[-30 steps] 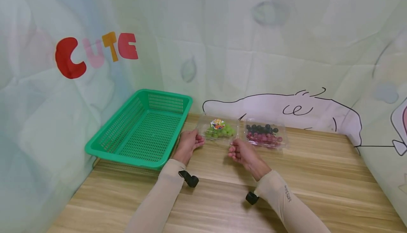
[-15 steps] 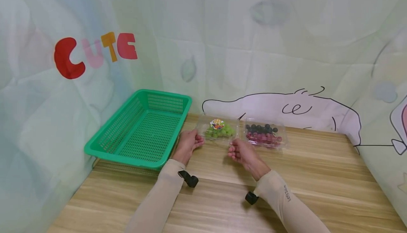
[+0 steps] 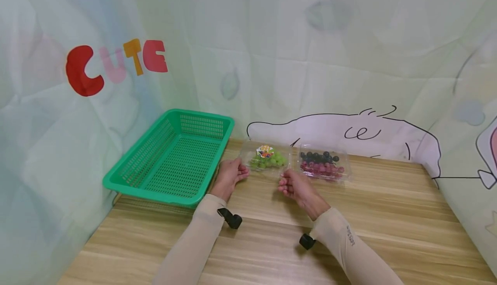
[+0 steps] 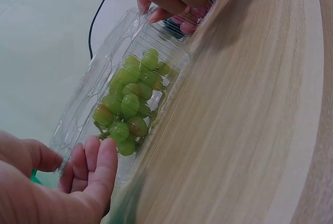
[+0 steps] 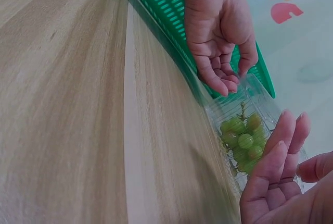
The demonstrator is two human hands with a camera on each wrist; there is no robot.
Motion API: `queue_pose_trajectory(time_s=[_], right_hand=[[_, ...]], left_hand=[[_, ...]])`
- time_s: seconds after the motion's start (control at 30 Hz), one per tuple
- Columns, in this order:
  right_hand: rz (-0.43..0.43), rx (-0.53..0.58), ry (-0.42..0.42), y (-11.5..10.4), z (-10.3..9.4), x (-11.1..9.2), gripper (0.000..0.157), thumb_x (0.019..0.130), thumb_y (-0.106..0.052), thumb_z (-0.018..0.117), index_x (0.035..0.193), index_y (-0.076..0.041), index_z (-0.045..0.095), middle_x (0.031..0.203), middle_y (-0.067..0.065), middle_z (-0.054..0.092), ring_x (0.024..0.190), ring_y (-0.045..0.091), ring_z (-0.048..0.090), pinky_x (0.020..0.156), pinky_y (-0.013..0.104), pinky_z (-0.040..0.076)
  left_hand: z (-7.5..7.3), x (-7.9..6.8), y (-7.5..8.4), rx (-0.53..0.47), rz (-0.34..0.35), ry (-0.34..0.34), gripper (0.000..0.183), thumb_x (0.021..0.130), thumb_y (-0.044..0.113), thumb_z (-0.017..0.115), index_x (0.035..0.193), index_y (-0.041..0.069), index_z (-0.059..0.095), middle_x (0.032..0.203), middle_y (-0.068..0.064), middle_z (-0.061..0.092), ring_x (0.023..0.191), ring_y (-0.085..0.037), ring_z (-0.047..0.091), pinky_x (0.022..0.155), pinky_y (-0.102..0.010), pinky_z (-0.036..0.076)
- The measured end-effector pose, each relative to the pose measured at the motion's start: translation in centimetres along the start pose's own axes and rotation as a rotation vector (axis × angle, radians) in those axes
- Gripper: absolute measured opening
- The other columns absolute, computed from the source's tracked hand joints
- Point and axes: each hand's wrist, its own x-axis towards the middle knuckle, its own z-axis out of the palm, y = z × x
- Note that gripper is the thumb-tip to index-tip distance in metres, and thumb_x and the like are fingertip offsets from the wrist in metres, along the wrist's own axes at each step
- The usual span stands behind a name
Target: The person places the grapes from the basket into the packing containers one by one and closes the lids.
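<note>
A clear plastic clamshell box [image 3: 249, 152] of green grapes [image 4: 127, 101] lies near the back of the wooden table, with a colourful round fruit sticker [image 3: 265, 151] on its lid. My left hand [image 3: 229, 176] pinches the left end of the box at its edge, thumb and fingertips close together. At the opposite end, my right hand [image 3: 298, 188] pinches the box's near right corner, its other fingers loosely bent. Through the plastic, the left wrist view shows the bunch resting inside. The right wrist view has both hands at the ends of the same box.
A green slotted plastic basket [image 3: 202, 190] stands at the left, right beside my left hand. To the right of the grape box sits a second clear box [image 3: 346, 173] with dark and red grapes [image 3: 322, 164]. A printed cloth [image 3: 272, 82] hangs behind the table [image 3: 388, 224].
</note>
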Motion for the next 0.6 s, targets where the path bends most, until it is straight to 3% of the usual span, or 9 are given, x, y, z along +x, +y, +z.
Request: queue_pose_trajectory(time_s=[0.6], right_hand=[[-0.008,-0.016,-0.019,-0.19,0.01,-0.16,0.018,0.1,-0.014,0.046,0.094,-0.002,0.057,0.066,-0.004,0.063,0.057,0.007,0.062,0.055,0.019,0.049]], left_hand=[[0.04,0.04,-0.02,0.006,-0.007,0.008,0.02,0.099,0.003,0.046,0.099,-0.013,0.058,0.078,-0.011,0.059,0.071,-0.017,0.064,0.07,-0.027,0.061]])
